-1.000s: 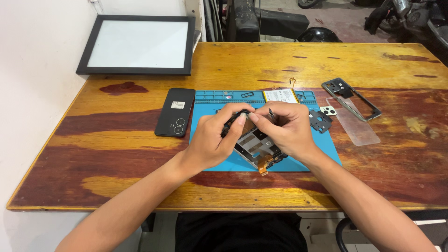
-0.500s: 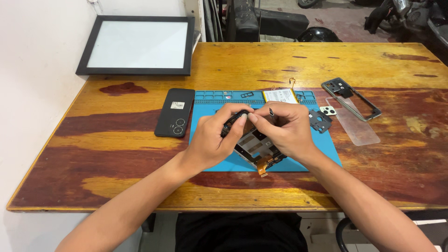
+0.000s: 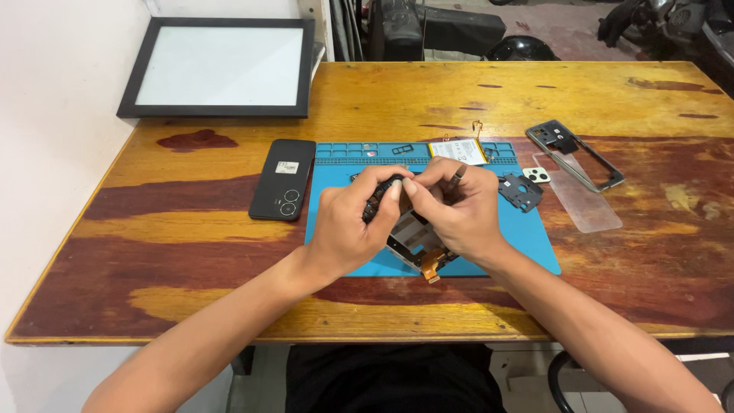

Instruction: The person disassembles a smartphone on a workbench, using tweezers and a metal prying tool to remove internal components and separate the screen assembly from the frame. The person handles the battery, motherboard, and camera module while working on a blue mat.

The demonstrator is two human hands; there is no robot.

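A small black part (image 3: pixel 380 197) is pinched between left hand (image 3: pixel 353 228) and right hand (image 3: pixel 453 208), the opened phone frame (image 3: pixel 410 239) lying just at 6 o'clock, long axis 11-to-5.

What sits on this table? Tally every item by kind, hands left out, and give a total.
Black phone back cover: 1
Blue repair mat: 1
Opened phone body on the mat: 1
Phone battery: 1
Phone middle frame: 1
Small black inner cover: 1
Clear plastic sheet: 1
Black-framed white panel: 1
Total: 8
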